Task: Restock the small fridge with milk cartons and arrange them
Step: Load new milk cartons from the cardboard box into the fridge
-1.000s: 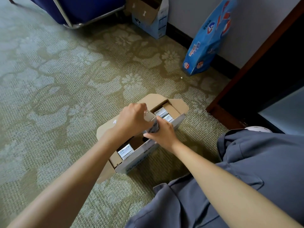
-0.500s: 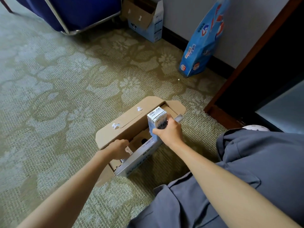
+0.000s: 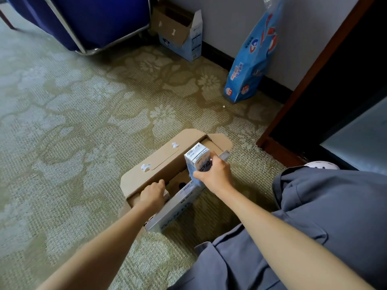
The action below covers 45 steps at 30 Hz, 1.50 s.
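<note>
Clearly early going, judged from the single head view. Grips an upright milk carton (image 3: 198, 162) with the right hand (image 3: 214, 174), fingers and thumb wrapped round its lower half, right of centre in the frame, held just above the far end of the open cardboard box (image 3: 159, 162) on the patterned carpet (image 3: 73, 122). Reaches the left hand (image 3: 152, 193) down into the near end of that box, knuckles up, fingertips hidden inside; cannot tell whether curled on another carton or merely feeling for one, despite a pale corner just beside it. Sits or crouches close by, grey trousers (image 3: 314, 216) filling the lower right. Along the top: a blue trolley (image 3: 94, 17) at upper left, a second opened box (image 3: 180, 38) against the wall, a blue plastic bag (image 3: 251, 59) leaning near it. At the right edge, a dark wood-framed opening (image 3: 345, 80) with a pale panel (image 3: 360, 139) below, possibly the fridge, though not certain. No carton visibly shelved yet; one in hand, the middle of the box bare, stocking and arranging apparently all left to do.
</note>
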Motion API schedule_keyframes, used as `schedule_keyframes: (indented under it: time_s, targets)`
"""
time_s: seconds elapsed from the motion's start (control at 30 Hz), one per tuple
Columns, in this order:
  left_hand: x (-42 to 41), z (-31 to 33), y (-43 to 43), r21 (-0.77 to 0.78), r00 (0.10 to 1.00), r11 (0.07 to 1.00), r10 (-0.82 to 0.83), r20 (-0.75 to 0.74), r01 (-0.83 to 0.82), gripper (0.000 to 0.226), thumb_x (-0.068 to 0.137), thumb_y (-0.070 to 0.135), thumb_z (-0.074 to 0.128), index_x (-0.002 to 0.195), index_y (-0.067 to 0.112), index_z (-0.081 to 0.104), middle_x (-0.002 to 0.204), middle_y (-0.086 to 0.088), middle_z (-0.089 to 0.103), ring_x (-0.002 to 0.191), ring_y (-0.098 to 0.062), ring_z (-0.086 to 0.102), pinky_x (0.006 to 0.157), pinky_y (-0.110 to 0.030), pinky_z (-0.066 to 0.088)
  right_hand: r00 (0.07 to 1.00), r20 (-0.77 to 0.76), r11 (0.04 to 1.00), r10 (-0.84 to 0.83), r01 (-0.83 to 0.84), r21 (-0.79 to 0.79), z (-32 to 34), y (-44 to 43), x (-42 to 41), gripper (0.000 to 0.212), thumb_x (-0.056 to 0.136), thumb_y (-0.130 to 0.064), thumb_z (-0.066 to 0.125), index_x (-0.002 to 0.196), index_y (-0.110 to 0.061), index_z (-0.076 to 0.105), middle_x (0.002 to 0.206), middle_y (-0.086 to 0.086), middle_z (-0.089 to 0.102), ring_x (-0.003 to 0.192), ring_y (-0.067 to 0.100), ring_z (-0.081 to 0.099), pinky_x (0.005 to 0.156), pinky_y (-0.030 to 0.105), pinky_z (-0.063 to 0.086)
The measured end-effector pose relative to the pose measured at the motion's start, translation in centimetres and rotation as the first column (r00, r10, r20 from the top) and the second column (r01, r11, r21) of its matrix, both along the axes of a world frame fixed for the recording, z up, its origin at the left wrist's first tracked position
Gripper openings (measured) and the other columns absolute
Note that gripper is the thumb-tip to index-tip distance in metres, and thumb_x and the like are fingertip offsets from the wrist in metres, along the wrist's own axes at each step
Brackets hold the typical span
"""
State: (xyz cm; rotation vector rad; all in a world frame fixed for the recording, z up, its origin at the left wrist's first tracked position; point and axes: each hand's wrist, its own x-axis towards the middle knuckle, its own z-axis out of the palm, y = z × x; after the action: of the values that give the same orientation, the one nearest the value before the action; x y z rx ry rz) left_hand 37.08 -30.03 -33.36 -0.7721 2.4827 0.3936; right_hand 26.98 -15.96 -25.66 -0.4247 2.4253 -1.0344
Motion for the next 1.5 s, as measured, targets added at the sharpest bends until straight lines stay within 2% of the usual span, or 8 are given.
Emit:
schedule_keyframes:
  time_s: [0.13,0.37,0.57,0.73,0.87,1.13,1.23,1.5]
  targets:
    - [-2.7,3.0,0.3,0.005,0.99,1.0,-0.026,-0.139,0.027,0.024,0.091,0.02,0.053,0.11,0.006,0.049,0.109,-0.015,0.062,0.098,-0.029,0.059,0.08,-0.037,0.05,0.999,-0.024,0.999,-0.041,0.04,-0.022,1.5,0.6,-1.2,0.048,0.074,-0.015,0.071,0.119,-0.014,0.053,0.119,0.006,0.061,0.112,0.023,0.055,0.087,0.032,0.049]
    - [-9.7,13.2,2.5,-0.009,0.898,0.992,-0.119,-0.423,0.127,0.037,0.09,0.02,0.057,0.124,0.008,0.048,0.118,-0.013,0.061,0.102,-0.028,0.059,0.074,-0.033,0.052,0.981,-0.135,0.988,-0.14,0.13,-0.081,6.1,3.6,-6.0,0.045,0.072,-0.018,0.072,0.114,-0.018,0.056,0.114,0.003,0.064,0.106,0.021,0.059,0.075,0.025,0.045]
    - [-16.9,19.7,8.6,-0.024,0.753,0.966,-0.216,-0.622,0.257,0.029,0.082,0.019,0.064,0.107,0.005,0.057,0.108,-0.011,0.062,0.096,-0.027,0.058,0.068,-0.031,0.041,0.891,-0.372,0.965,-0.259,0.25,-0.073,11.4,9.6,-11.1,0.044,0.073,-0.03,0.072,0.111,-0.017,0.056,0.113,0.005,0.067,0.108,0.027,0.058,0.083,0.034,0.049]
    - [-22.9,21.7,15.4,-0.038,0.63,0.918,-0.301,-0.716,0.395,0.029,0.081,0.022,0.065,0.102,0.004,0.06,0.105,-0.01,0.063,0.097,-0.029,0.057,0.073,-0.034,0.042,0.829,-0.434,0.933,-0.352,0.346,-0.095,13.1,16.8,-14.5,0.044,0.072,-0.029,0.074,0.11,-0.018,0.054,0.105,0.002,0.068,0.096,0.026,0.062,0.061,0.027,0.046]
    - [-27.2,21.3,21.8,-0.062,0.552,0.854,-0.387,-0.738,0.516,0.033,0.083,0.02,0.064,0.114,0.009,0.056,0.114,-0.009,0.059,0.104,-0.03,0.056,0.078,-0.036,0.043,0.798,-0.424,0.898,-0.428,0.428,-0.102,12.6,23.3,-16.5,0.041,0.074,-0.024,0.074,0.108,-0.017,0.054,0.076,-0.009,0.054,0.058,0.005,0.049,0.038,0.012,0.03]
    - [-35.3,15.0,33.3,-0.05,0.542,0.749,-0.521,-0.659,0.661,0.032,0.089,0.027,0.057,0.115,0.009,0.053,0.117,-0.009,0.055,0.109,-0.03,0.055,0.08,-0.035,0.044,0.716,-0.3,0.762,-0.631,0.643,-0.068,7.1,33.2,-21.3,0.041,0.069,-0.026,0.077,0.106,-0.016,0.06,0.093,0.0,0.067,0.081,0.021,0.059,0.057,0.023,0.037]
    - [-38.4,12.4,36.7,-0.012,0.555,0.72,-0.546,-0.628,0.694,0.027,0.088,0.025,0.058,0.108,0.008,0.053,0.114,-0.009,0.057,0.105,-0.03,0.056,0.076,-0.032,0.042,0.687,-0.236,0.714,-0.687,0.699,-0.046,4.2,36.2,-23.6,0.04,0.069,-0.021,0.076,0.105,-0.014,0.061,0.1,0.005,0.069,0.077,0.018,0.054,0.049,0.02,0.035]
    - [-46.0,6.5,42.4,-0.033,0.551,0.673,-0.632,-0.546,0.739,0.025,0.087,0.003,0.051,0.113,0.007,0.053,0.12,-0.011,0.052,0.11,-0.031,0.052,0.086,-0.04,0.047,0.616,-0.195,0.634,-0.763,0.772,-0.042,-3.0,41.0,-30.4,0.037,0.071,-0.016,0.073,0.104,-0.009,0.059,0.099,0.008,0.07,0.079,0.023,0.059,0.064,0.025,0.043]
